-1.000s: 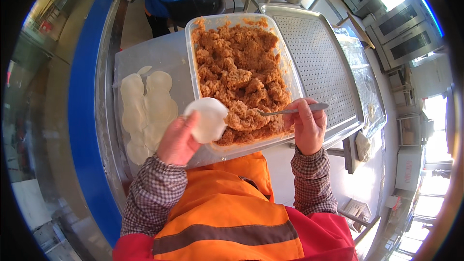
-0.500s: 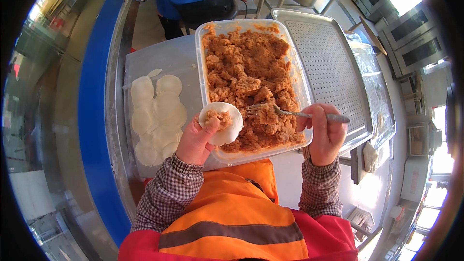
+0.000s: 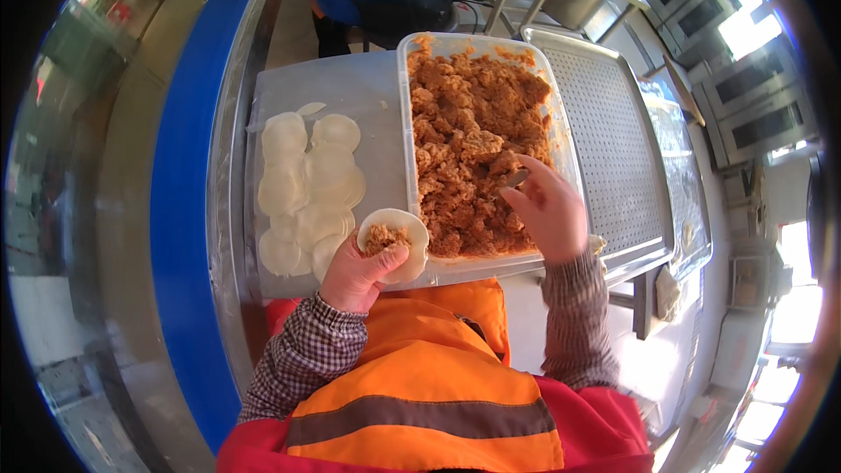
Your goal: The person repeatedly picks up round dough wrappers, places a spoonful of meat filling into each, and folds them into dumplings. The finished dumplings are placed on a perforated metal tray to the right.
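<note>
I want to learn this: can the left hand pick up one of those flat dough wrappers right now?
Probably not easily: the left hand already holds a dough wrapper topped with filling, though the flat wrappers lie uncovered close by.

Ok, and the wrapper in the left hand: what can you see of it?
The wrapper is a thin, pale, round sheet that looks like soft dough, with a smooth surface. It lies open, unfolded, its upper face showing, with a small lump of orange-brown filling left of its middle. The left hand holds it from the left, thumb over its face beside the filling. In the picture it overlaps the near left corner of the tub; its underside is hidden.
</note>
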A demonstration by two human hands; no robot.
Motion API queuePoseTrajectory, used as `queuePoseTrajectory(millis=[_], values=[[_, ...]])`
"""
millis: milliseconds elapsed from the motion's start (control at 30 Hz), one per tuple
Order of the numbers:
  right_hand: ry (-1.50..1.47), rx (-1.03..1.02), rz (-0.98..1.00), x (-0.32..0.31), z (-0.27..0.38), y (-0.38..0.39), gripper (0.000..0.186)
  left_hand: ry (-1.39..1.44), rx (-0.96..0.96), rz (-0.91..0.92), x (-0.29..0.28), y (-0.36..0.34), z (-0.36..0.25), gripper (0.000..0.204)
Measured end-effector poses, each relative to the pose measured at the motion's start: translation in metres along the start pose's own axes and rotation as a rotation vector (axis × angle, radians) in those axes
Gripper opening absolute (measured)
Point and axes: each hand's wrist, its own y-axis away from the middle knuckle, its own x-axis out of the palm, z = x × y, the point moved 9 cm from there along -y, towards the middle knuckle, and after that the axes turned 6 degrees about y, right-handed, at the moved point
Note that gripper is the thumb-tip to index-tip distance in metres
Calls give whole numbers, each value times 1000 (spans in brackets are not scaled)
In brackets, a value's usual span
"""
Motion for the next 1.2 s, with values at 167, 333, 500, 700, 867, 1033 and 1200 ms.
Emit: queuePoseTrajectory(millis=[167,333,500,700,867,1033,1200], values=[[-615,39,179,58,42,59,21,-86,61,9,-8,19,4,33],[-767,150,313,105,50,81,18,-257,98,43,-9,34,3,27],[-418,-120,99,72,80,84,11,-348,2,77,-13,44,11,24],[-494,-118,124,85,69,92,18,-393,22,138,-12,46,15,29],[-556,1,69,80,71,93,16,-550,110,185,-5,47,15,31],[-379,-236,78,77,81,90,13,-515,81,309,4,44,12,28],[-432,-194,106,76,83,90,12,-622,-11,231,-5,40,17,26]])
